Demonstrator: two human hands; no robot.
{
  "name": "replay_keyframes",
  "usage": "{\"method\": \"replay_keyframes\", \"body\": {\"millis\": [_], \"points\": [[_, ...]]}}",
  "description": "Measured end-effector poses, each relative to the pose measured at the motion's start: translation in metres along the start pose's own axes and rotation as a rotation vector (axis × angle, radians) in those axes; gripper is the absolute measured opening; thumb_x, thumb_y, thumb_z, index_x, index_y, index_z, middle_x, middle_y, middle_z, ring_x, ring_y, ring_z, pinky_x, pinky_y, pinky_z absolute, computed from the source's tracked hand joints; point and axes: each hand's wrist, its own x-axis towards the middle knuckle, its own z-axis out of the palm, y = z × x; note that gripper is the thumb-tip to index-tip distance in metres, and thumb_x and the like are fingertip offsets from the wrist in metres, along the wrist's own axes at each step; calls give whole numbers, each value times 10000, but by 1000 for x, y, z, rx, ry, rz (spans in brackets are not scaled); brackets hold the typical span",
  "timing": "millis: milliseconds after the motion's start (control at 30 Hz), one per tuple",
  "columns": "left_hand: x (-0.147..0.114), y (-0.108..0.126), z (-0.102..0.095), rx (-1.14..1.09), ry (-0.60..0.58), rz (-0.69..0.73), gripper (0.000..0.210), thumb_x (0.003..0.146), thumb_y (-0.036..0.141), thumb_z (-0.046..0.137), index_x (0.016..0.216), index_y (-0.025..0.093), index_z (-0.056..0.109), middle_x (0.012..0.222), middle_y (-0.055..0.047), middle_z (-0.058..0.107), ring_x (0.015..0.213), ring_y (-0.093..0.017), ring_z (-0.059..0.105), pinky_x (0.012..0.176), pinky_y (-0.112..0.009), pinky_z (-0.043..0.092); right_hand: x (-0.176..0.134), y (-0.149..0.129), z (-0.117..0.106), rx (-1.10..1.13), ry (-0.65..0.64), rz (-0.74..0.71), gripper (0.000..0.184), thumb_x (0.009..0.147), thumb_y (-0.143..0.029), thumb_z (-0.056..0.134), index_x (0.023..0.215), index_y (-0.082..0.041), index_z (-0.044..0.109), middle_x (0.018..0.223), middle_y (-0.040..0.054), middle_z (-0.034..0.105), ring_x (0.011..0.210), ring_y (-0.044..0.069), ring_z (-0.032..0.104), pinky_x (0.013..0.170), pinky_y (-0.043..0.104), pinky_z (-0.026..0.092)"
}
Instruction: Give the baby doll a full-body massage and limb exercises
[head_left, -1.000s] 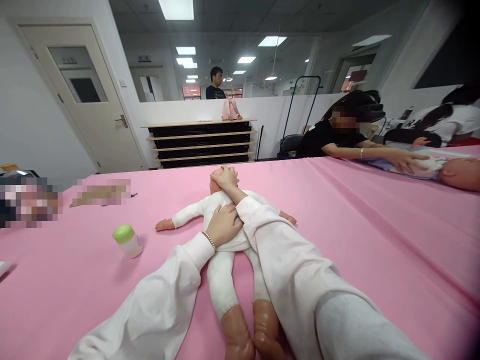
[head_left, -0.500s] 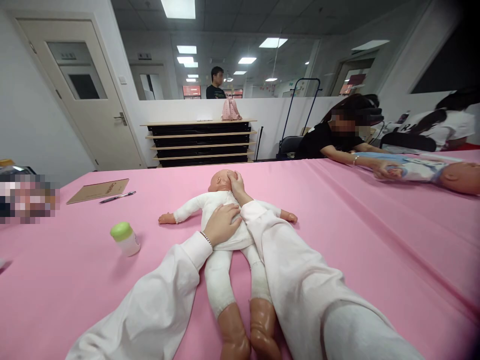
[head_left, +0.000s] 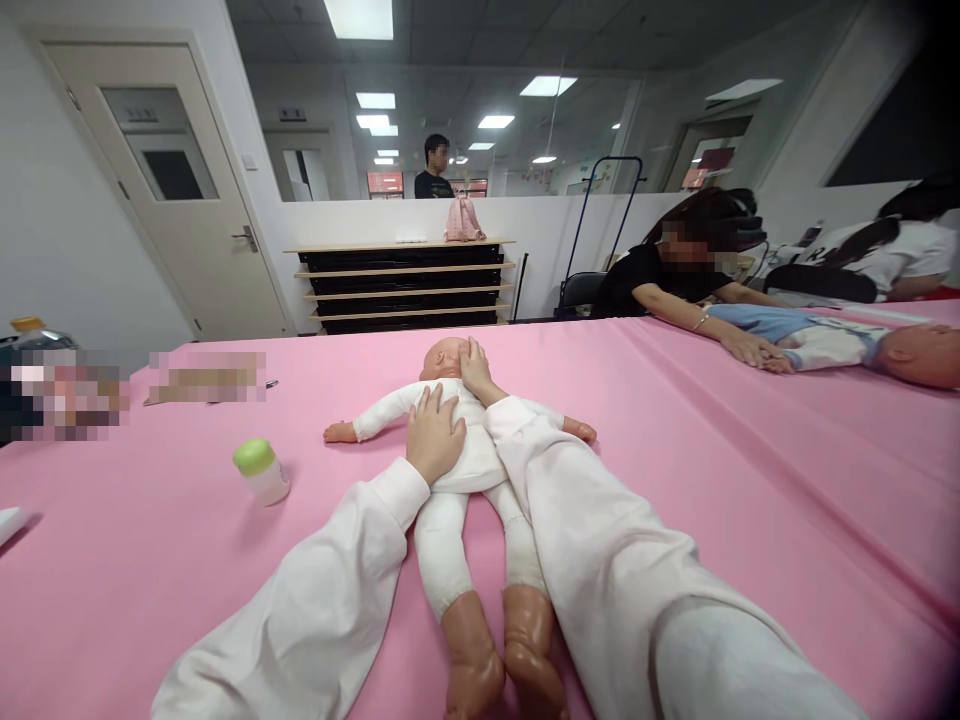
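Note:
A baby doll (head_left: 480,455) in white cloth lies stretched out on the pink tablecloth (head_left: 315,600), feet toward me and head turned left. My left hand (head_left: 435,435) rests flat on its torso, fingers spread and pointing toward its head. Against the right side of the doll's head lies my right hand (head_left: 476,370), fingers extended and palm hidden against it. Both my arms wear loose white sleeves. To the left of the doll stands a small bottle (head_left: 268,485) with a green lid.
At the right, a person (head_left: 675,260) in black handles another doll (head_left: 832,340) in blue and white. A blurred flat item (head_left: 206,380) and a pen tip lie at the far left. Behind the table are a shelf unit (head_left: 405,290) and a pink backpack (head_left: 463,220).
My left hand has shifted left and turned on the doll's torso, its fingers now pointing up toward the head. My right hand stays at the head. The co-worker's hand has moved along the other doll.

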Motion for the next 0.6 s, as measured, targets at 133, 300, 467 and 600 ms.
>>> {"method": "replay_keyframes", "body": {"millis": [133, 300, 467, 600], "points": [[-6, -6, -4, -62, -39, -2, 428, 867, 332, 392, 1267, 205, 476, 1454, -74, 273, 1346, -266, 201, 1058, -508, 228, -38, -16, -18, -106, -107, -101, 591, 880, -436, 296, 1384, -130, 266, 1475, 130, 168, 1374, 257, 91, 1085, 511, 136], [-27, -27, 1, -170, -74, 113, 465, 876, 331, 372, 1305, 160, 424, 1437, -98, 304, 1347, -250, 210, 1065, -511, 222, -116, -22, -58, -272, -486, -370, 562, 863, -406, 386, 1371, -175, 324, 1472, 111, 185, 1361, 264, 161, 1077, 516, 159], [-43, -47, 13, -216, 8, 271, 446, 883, 304, 330, 1283, 146, 450, 1405, -98, 364, 1340, -216, 235, 1085, -443, 237, -147, -18, -73, -408, -488, -420, 501, 883, -363, 346, 1357, -203, 358, 1457, 87, 240, 1349, 248, 211, 1070, 516, 172], [-44, -55, 18, -198, 31, 319, 447, 891, 292, 302, 1284, 134, 446, 1398, -108, 373, 1335, -214, 248, 1079, -441, 256, -147, -19, -70, -442, -441, -440, 496, 885, -340, 335, 1357, -191, 359, 1451, 88, 255, 1345, 243, 224, 1069, 511, 183]]}}
